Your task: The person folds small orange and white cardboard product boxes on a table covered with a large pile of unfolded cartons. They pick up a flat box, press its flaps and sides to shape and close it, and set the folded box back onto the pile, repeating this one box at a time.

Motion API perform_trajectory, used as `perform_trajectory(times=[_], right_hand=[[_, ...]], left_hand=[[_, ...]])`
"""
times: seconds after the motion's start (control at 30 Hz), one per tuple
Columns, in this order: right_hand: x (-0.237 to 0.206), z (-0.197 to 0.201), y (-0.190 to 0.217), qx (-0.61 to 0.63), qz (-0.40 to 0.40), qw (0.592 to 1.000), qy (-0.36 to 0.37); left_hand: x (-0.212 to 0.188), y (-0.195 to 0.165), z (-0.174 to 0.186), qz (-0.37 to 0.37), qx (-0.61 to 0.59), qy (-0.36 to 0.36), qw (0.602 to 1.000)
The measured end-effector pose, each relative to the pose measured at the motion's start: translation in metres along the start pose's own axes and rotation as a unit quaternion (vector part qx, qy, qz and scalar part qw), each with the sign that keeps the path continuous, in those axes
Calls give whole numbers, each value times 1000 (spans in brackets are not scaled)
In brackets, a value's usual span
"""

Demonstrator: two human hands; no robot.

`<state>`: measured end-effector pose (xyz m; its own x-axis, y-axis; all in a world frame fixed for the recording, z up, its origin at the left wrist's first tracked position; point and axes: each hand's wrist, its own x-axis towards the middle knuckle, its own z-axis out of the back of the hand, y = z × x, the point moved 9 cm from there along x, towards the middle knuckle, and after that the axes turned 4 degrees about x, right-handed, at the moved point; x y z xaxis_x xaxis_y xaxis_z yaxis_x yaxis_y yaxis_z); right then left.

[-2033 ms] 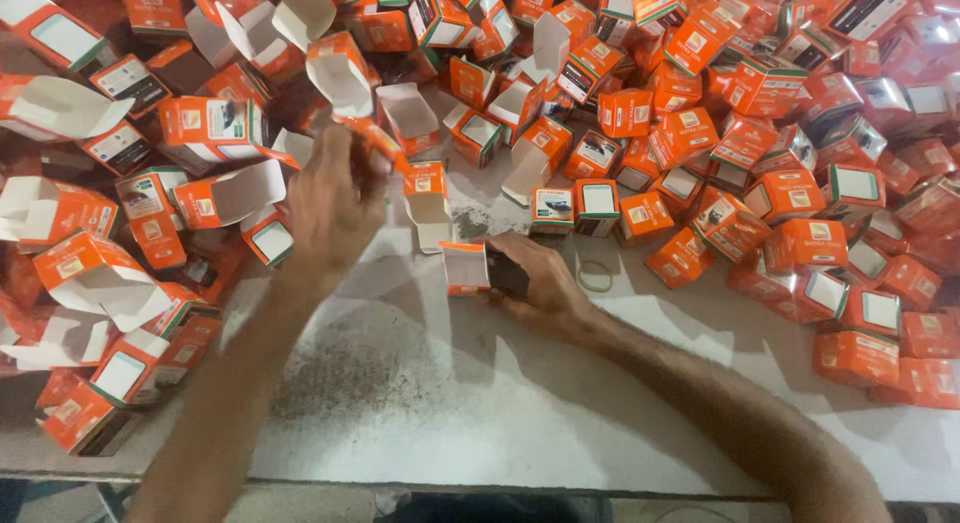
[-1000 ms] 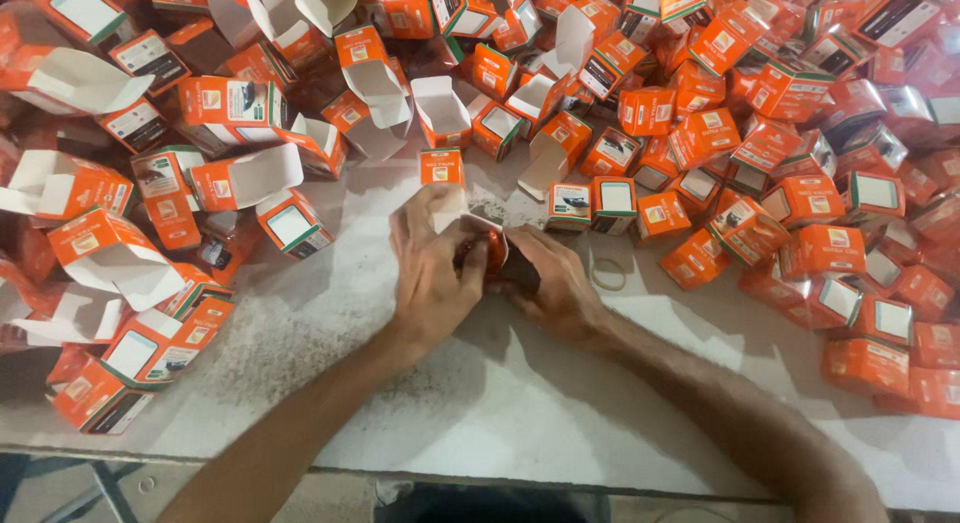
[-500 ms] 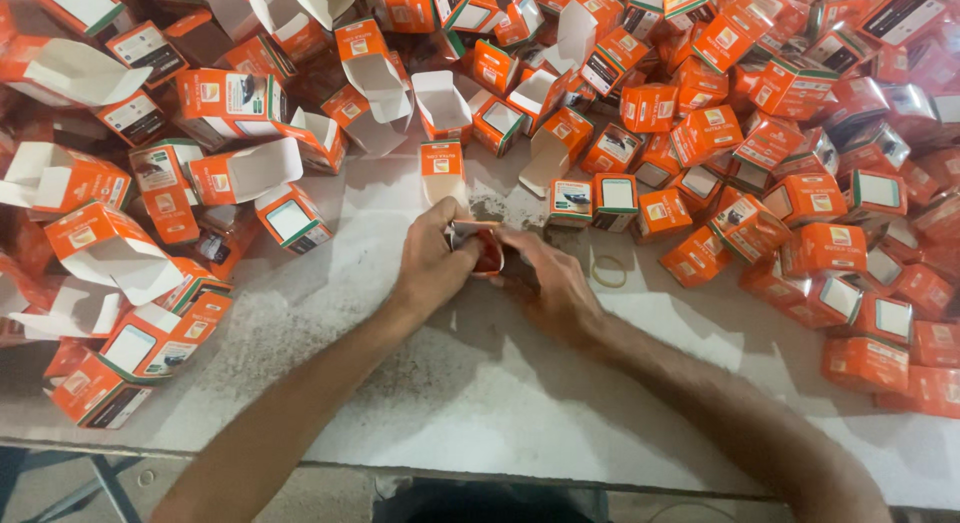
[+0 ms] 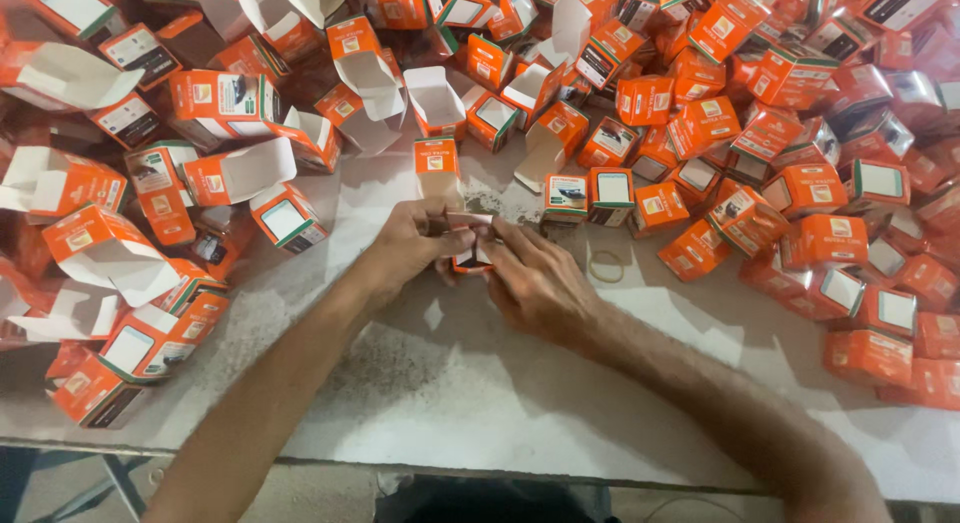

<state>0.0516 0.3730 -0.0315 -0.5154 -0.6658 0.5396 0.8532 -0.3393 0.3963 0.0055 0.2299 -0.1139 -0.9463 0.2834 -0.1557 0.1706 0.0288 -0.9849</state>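
A: What is on the left side?

B: Many open orange boxes (image 4: 235, 173) with white insides lie there in a heap on the white table (image 4: 480, 403).

A: And the left hand (image 4: 405, 248)?

B: It is closed around a small orange box (image 4: 470, 245) in the middle of the table. Its fingertips pinch the box from the left side, near the top flap.

A: Does the right hand (image 4: 540, 278) touch the same box?

B: Yes, it grips the box from the right, so the box sits between both hands, just above the table surface.

A: What is further right?

B: A thin rubber band (image 4: 605, 268) lies on the table just beside the right hand. Behind it is a pile of closed orange boxes (image 4: 830, 238).
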Motion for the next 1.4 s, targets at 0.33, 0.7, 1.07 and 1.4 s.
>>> perform_trajectory(times=[0.33,0.7,1.07,1.4], right_hand=[[-14,-10,-22,86,-58,995,-10],[-25,-26,-41,99,-68,993,-2],[-14,-15,-28,102,-58,993,6],[-13,-16,-25,109,-50,992,32]], left_hand=[[-52,-54,-26,-296,267,-70,914],[-57,-53,-26,-319,336,-81,883],[-62,-60,-32,-355,382,-80,850],[-67,-57,-42,-373,450,-36,811]])
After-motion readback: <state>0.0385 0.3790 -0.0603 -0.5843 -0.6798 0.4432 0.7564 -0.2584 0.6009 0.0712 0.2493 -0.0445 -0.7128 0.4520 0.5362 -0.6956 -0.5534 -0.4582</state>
